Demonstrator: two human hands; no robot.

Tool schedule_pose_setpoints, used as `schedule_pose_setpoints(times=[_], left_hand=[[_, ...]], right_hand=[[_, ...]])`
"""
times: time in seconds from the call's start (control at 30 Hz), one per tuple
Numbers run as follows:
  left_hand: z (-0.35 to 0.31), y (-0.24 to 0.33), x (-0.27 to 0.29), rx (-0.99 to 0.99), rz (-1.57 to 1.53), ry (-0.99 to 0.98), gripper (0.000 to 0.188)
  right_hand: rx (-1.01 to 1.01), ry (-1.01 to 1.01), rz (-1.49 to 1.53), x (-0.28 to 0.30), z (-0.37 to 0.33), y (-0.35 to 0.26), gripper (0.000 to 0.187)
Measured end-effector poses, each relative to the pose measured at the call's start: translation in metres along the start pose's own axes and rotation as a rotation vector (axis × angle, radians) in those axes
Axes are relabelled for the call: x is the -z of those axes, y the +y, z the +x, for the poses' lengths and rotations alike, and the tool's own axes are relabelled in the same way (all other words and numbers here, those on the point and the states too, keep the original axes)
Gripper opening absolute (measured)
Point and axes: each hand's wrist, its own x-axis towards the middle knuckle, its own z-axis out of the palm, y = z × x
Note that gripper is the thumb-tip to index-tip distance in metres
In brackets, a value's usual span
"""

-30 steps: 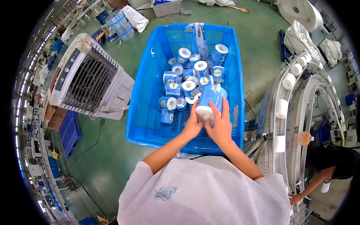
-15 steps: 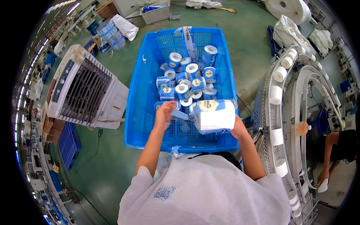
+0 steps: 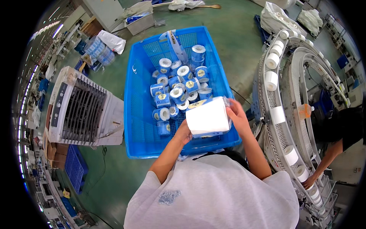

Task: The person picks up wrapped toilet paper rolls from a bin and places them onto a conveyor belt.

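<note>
Between my two hands, over the near end of the blue basket, is a wrapped toilet roll with a bright white side and blue film bearing a yellow label. My left hand is closed on its lower left side, the fingers partly hidden by the roll. On the upper right end, my right hand grips with the thumb in front, by a bit of clear film. Below and beyond the held roll, several smaller-looking wrapped rolls lie jumbled in the basket, some upright and some on their sides.
A curved conveyor carrying bare white rolls stands close on the right. Beyond it a co-worker's hand reaches to rolls. An air cooler stands left of the basket; a blue pallet lies near it.
The wrapped roll has turned and come nearer and left. My left hand has moved from the loose film strip to the roll's side. My right hand has shifted up its end.
</note>
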Motion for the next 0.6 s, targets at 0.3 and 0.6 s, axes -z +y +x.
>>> schedule_pose_setpoints(times=[0.3, 0.6], left_hand=[[0.01, -0.01, -0.014, -0.553, 0.638, -0.035, 0.032], [0.032, 0.023, 0.03, -0.702, 0.612, -0.062, 0.034]], right_hand=[[0.117, 0.018, -0.093, 0.004, -0.03, -0.041, 0.055], [-0.399, -0.055, 1.149, 0.032, -0.037, -0.021, 0.034]])
